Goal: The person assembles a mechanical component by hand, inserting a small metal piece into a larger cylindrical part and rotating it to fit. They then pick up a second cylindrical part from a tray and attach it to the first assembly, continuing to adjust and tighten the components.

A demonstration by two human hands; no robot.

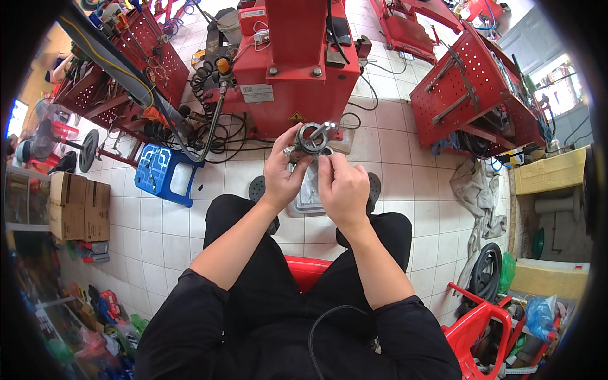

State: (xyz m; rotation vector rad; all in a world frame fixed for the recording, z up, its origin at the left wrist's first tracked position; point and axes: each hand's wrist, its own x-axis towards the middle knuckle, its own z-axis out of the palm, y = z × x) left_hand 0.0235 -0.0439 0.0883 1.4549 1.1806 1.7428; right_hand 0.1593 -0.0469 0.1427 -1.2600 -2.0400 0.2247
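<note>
In front of my knees, my left hand (282, 170) is closed around a metal part with a round, ring-shaped opening (313, 150). A shiny rod-like piece (325, 128) shows across the opening, pointing up and to the right. My right hand (343, 185) is close beside it, its thumb and fingers pinched together at the part's lower right edge. A small ring-like bit (327, 151) shows at those fingertips; whether it belongs to the metal part I cannot tell. Below the hands, a grey tray (306, 208) with something clear in it sits on the floor between my feet.
A red machine base (285, 104) stands ahead, with black hoses and cables (237, 149) at its left. A blue stool (166, 171) and cardboard boxes (66, 206) are at left. Red perforated cabinets (465, 88) flank both sides. A red chair (484, 323) is at lower right.
</note>
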